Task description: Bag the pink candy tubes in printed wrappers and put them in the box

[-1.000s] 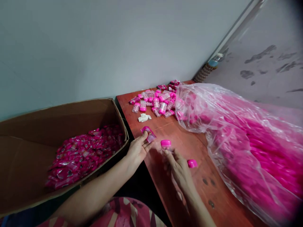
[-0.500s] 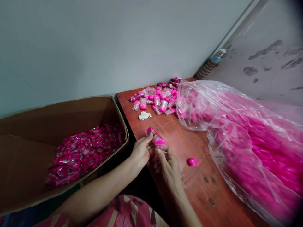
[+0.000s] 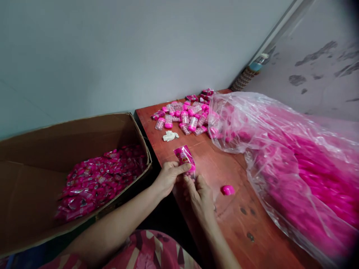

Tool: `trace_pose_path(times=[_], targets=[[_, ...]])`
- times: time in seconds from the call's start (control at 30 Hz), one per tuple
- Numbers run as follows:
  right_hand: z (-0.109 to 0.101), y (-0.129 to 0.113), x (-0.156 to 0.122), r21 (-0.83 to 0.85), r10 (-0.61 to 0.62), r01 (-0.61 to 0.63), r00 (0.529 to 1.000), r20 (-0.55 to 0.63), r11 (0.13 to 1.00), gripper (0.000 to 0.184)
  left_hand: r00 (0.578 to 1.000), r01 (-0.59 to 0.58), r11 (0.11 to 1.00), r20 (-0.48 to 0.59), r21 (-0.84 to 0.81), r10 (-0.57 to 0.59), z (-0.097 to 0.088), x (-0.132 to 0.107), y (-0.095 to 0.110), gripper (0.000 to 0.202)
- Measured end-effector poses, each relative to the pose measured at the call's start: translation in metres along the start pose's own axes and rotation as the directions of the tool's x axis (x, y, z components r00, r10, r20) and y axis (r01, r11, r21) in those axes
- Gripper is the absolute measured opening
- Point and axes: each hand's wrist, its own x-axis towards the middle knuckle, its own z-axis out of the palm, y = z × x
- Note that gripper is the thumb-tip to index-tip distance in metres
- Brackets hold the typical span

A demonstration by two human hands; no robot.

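Over the near left edge of the red-brown table [image 3: 202,205], both hands work on one small candy container. My left hand [image 3: 169,177] pinches a shiny printed pink sleeve [image 3: 183,154], its thumb across the lower part. The candy container [image 3: 191,172], clear with a pink cap, sits at the sleeve's lower end, its cap end apparently inside. My right hand [image 3: 199,196] grips the container's bottom between thumb and fingers. A loose pink cap [image 3: 228,189] lies on the table to the right of that hand. My fingers hide part of the container.
An open cardboard box [image 3: 141,140] holding many pink wrapped packs [image 3: 103,179] stands at left. Further back on the table lie several unwrapped candy containers [image 3: 184,117] and a white crumpled scrap [image 3: 170,135]. A big clear plastic bag [image 3: 280,179] of pink pieces fills the right side.
The sleeve has turned to face me and slid down over the container's pink cap. My left thumb has moved lower and to the right, onto the sleeve's lower part.
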Motion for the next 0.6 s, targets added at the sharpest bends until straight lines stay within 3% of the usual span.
trace_pose_path(times=[0.07, 0.23, 0.37, 0.43, 0.6], targets=[[-0.0011, -0.0022, -0.0005, 0.023, 0.009, -0.009, 1.0, 0.009, 1.0, 0.025, 1.0, -0.008, 0.999, 0.014, 0.043, 0.008, 0.0005, 0.0001, 0.001, 0.025], [-0.0046, -0.0067, 0.0012, 0.287, 0.077, -0.13, 0.979, 0.189, 0.949, 0.028, 0.989, 0.015, 0.989, 0.141, 0.144, -0.036, 0.0008, -0.0017, 0.0017, 0.029], [-0.006, -0.0043, 0.0018, 0.13, 0.026, -0.03, 0.999, 0.036, 0.991, 0.025, 0.992, 0.013, 0.987, 0.121, 0.159, -0.033, 0.0023, -0.0038, -0.0044, 0.029], [-0.006, -0.0027, 0.0004, 0.099, 0.006, -0.007, 1.0, 0.013, 0.995, 0.023, 0.994, 0.027, 0.989, 0.101, 0.144, -0.041, 0.0022, -0.0041, -0.0063, 0.028], [-0.0074, -0.0015, -0.0064, 0.414, 0.031, -0.08, 0.992, 0.125, 0.907, 0.025, 0.999, 0.019, 0.995, 0.047, 0.101, -0.024, -0.0013, -0.0024, -0.005, 0.027]])
